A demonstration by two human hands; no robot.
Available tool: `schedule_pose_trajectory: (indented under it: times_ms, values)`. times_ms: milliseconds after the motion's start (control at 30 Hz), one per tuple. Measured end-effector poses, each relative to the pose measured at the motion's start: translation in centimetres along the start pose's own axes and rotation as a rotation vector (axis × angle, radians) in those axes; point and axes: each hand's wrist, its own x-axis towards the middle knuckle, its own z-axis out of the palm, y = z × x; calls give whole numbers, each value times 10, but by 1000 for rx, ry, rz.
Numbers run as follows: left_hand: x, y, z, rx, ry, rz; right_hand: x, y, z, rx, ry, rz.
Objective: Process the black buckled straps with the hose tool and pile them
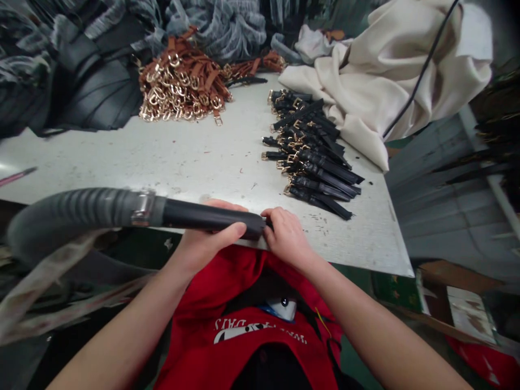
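A black tube [207,215] lies sideways in front of me at the table's near edge, joined to a grey ribbed hose [93,208] by a metal clamp [142,208]. My left hand [207,238] is wrapped round the tube, thumb on its near side. At the tube's right end, the fingers of my right hand [286,235] are pinched together. A small dark bit shows between them and the tube's mouth, too hidden to name. Beyond my right hand lies a pile of black straps with gold buckles [312,157].
Brown straps with gold buckles [182,81] are heaped at the back of the white table [211,157]. Black material [89,76] lies at the left, cream cloth [390,70] at the right. A pink-handled tool [18,176] sits at the left edge. An open carton [455,303] stands below right.
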Motion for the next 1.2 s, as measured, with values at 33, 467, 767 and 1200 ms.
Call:
schedule_pose_trajectory:
  times_ms: [33,467,767,1200]
  values:
    - [1,0,-1,-1,-36,-12,0,0,0,0,1,4]
    - [14,-8,2,-249,270,-121,0,0,-2,-9,-23,9]
    - [-9,-3,-29,-287,404,-47,15,-6,-14,-114,-120,-198]
    - [-8,-10,-12,-294,347,-110,15,7,-6,-46,-83,-353]
